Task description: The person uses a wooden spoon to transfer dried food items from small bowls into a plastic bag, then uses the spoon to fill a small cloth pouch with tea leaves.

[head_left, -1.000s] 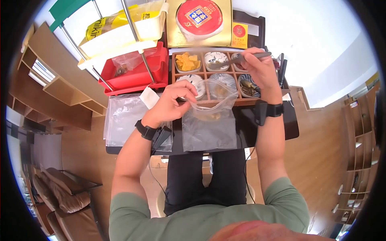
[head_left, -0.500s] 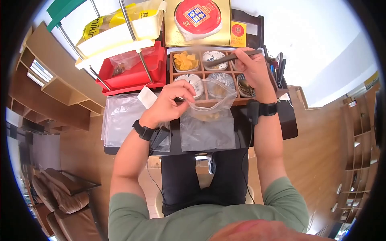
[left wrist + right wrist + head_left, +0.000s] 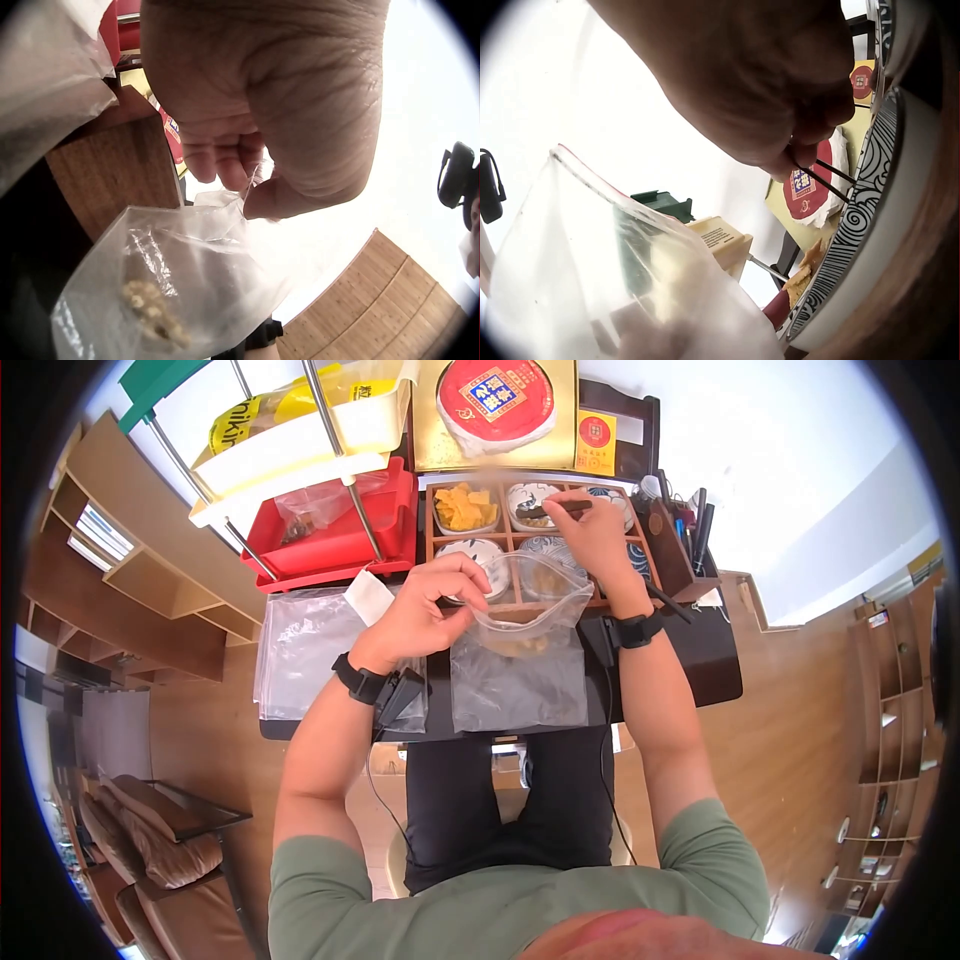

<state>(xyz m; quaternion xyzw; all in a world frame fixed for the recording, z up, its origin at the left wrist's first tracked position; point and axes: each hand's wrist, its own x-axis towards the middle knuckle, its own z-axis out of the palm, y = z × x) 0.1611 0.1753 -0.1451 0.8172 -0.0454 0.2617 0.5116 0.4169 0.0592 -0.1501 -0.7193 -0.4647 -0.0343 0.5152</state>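
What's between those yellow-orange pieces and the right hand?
In the head view, a patterned bowl sits between the yellow-orange pieces and the right hand; the dark tweezers in that hand reach over it.

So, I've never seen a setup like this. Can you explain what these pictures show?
There's no robot here, just a seated person working bare-handed. The wide picture comes from a head-worn camera looking down; the two close ones come from cameras strapped to each wrist. On the dark table stands a divided wooden box of bowls, one holding yellow pieces, with flat clear bags on the person's left. The left hand pinches the rim of an open clear bag, which has pale bits inside. The right hand holds a dark two-pronged tool over the box.
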